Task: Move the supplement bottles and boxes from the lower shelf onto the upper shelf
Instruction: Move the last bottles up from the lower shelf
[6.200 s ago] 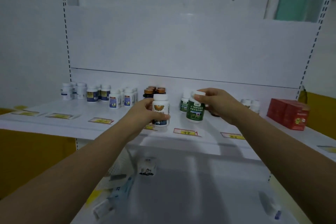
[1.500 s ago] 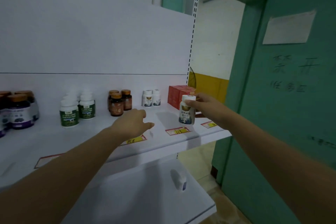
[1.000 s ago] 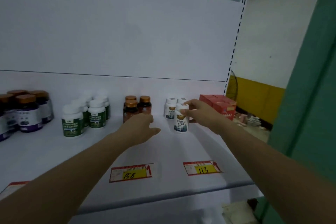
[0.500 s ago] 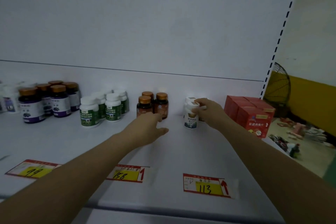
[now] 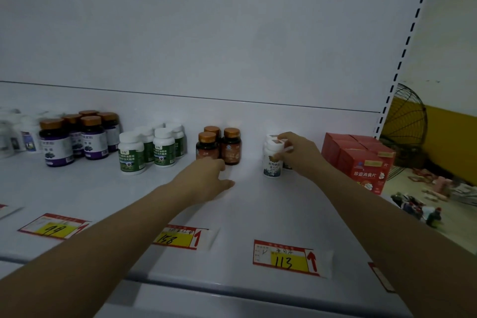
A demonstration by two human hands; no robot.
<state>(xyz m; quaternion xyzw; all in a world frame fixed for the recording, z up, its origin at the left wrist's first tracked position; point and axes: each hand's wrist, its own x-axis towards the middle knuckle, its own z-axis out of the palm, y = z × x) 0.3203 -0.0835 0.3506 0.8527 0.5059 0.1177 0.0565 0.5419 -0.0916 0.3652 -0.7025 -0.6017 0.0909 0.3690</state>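
Note:
A small white bottle [image 5: 271, 162] with a dark label stands on the upper shelf [image 5: 245, 209], in front of other white bottles of its kind. My right hand [image 5: 296, 152] rests its fingers on that bottle's cap and side. My left hand [image 5: 204, 181] hovers low over the shelf with fingers spread and nothing in it, just in front of three amber bottles [image 5: 219, 146] with copper caps. The lower shelf is out of sight below the shelf's front edge.
Left of the amber bottles stand white bottles with green labels [image 5: 152, 148], then dark bottles with purple labels [image 5: 77, 137]. Red boxes [image 5: 361, 160] stand at the right end. Price tags [image 5: 284, 258] lie along the front. Clutter lies on the floor [image 5: 438, 201] at right.
My right hand carried the white bottle from the shelf's front to the back and set it down by the other white bottles. My left hand stayed low and empty. The view swung left and closer.

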